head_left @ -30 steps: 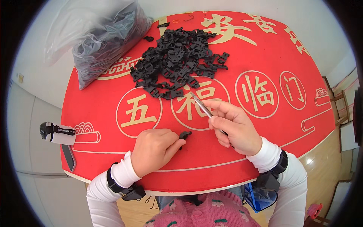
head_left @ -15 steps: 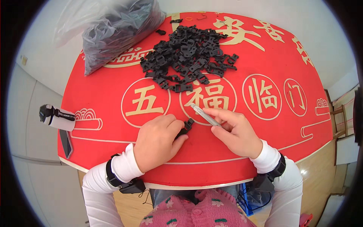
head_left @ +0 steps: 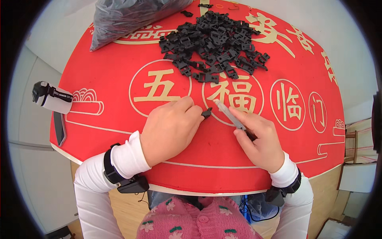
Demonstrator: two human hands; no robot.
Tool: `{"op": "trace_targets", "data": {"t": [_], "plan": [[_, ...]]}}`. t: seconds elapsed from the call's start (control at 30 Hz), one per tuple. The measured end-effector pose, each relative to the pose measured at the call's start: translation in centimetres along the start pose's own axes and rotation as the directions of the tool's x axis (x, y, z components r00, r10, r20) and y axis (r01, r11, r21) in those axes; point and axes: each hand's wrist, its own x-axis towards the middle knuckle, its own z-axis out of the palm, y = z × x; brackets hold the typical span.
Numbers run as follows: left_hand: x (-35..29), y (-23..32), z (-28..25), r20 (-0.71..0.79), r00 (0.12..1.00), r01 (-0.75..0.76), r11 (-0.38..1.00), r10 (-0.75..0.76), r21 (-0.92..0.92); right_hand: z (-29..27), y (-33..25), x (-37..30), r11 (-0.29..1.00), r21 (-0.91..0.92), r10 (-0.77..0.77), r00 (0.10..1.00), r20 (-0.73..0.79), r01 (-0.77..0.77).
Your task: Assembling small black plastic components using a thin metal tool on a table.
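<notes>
My left hand (head_left: 169,129) is closed over a small black plastic buckle (head_left: 206,113), whose end pokes out past the fingertips; the rest is hidden by my fingers. In my right hand (head_left: 260,141) is a slim grey utility knife (head_left: 230,115), gripped between thumb and fingers. Its tip points up and left, a short gap away from the buckle. Beyond both hands lies a heap of black plastic buckles (head_left: 215,44) on the red tablecloth (head_left: 215,147), which carries gold patterns.
A large plastic bag of dark parts (head_left: 127,24) rests at the far left. Near the left edge are a white bottle with a black cap (head_left: 57,99) and a phone (head_left: 59,129). Two stray black pieces (head_left: 186,14) lie behind the heap.
My view has shifted, so the heap and bag appear higher. The left hand has turned, leaving just the buckle's end showing, and the knife is still in my right hand.
</notes>
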Motion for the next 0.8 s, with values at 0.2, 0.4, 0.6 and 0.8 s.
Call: {"op": "trace_targets", "data": {"t": [0.2, 0.4, 0.6, 0.8], "plan": [[0.0, -0.1, 0.1, 0.034, 0.999, 0.008, 1.0, -0.007, -0.007, 0.0, -0.9, -0.1, 0.966, -0.253, -0.036, 0.998, 0.045, 0.047], [0.2, -0.1, 0.1, 0.021, 1.0, -0.006, 1.0, 0.006, -0.003, 0.1, -0.4, -0.2, 0.954, -0.292, -0.06, 0.997, 0.045, 0.07], [0.2, 0.0, 0.1, 0.021, 1.0, -0.007, 1.0, 0.007, 0.007, 0.3, -0.4, -0.5, 0.95, -0.3, -0.078, 0.996, 0.04, 0.086], [0.2, -0.1, 0.3, -0.022, 0.999, -0.03, 0.999, 0.031, 0.029, 0.4, -0.4, -0.6, 0.944, -0.318, -0.074, 0.996, 0.041, 0.084]]}}
